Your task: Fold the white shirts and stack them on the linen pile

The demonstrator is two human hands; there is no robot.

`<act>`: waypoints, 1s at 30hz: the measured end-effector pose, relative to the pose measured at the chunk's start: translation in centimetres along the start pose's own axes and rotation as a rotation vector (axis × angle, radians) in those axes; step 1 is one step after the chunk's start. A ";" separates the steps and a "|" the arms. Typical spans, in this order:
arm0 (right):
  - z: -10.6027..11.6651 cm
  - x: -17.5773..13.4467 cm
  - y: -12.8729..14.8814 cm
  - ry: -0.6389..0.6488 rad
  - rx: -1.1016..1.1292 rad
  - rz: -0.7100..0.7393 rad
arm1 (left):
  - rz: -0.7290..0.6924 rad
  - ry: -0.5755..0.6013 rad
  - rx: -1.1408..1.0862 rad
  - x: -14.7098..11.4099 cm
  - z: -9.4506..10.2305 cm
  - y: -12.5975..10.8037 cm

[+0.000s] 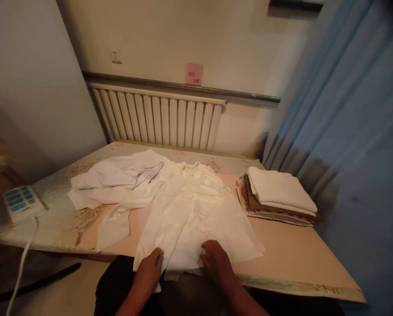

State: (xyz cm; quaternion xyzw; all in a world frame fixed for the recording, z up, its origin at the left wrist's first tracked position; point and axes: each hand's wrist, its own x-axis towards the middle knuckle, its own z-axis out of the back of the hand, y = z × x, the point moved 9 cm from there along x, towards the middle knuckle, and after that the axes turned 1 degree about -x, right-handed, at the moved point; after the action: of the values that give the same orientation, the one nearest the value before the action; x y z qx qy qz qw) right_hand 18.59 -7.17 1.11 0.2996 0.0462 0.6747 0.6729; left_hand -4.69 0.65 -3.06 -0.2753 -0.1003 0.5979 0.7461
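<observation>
A white shirt (pixel 196 210) with a collar lies spread out on the table, its collar toward the wall and its hem toward me. One sleeve stretches out to the left. My left hand (pixel 149 270) is closed on the shirt's lower left edge, thumb on top. At the lower middle of the hem, my right hand (pixel 217 263) has its fingers curled and pinched on the fabric. Some cloth hangs over the table's front edge between the hands.
Pale garments (pixel 117 175) lie loosely heaped at the left. A stack of folded clothes (pixel 280 193) stands at the right beside a blue curtain (pixel 357 175). A power strip (pixel 23 202) with a white cord sits on the left corner. Behind the table (pixel 295 259) is a radiator (pixel 163 116).
</observation>
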 end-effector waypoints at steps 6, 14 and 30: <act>-1.7 1.8 3.8 0.076 -0.157 0.107 | 0.144 -0.152 -0.170 0.8 1.0 3.0; -3.6 2.0 2.9 0.107 -0.260 0.117 | 0.170 -0.192 -0.301 1.1 0.8 3.9; -2.2 2.7 1.1 -0.005 0.097 0.018 | 0.145 -0.238 -0.578 1.0 1.9 3.5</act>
State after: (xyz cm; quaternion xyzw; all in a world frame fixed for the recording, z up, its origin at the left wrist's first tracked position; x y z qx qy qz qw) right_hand 16.79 -3.95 0.75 0.3339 0.0742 0.6768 0.6519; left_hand -8.27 2.65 -3.59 -0.4103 -0.3327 0.6244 0.5754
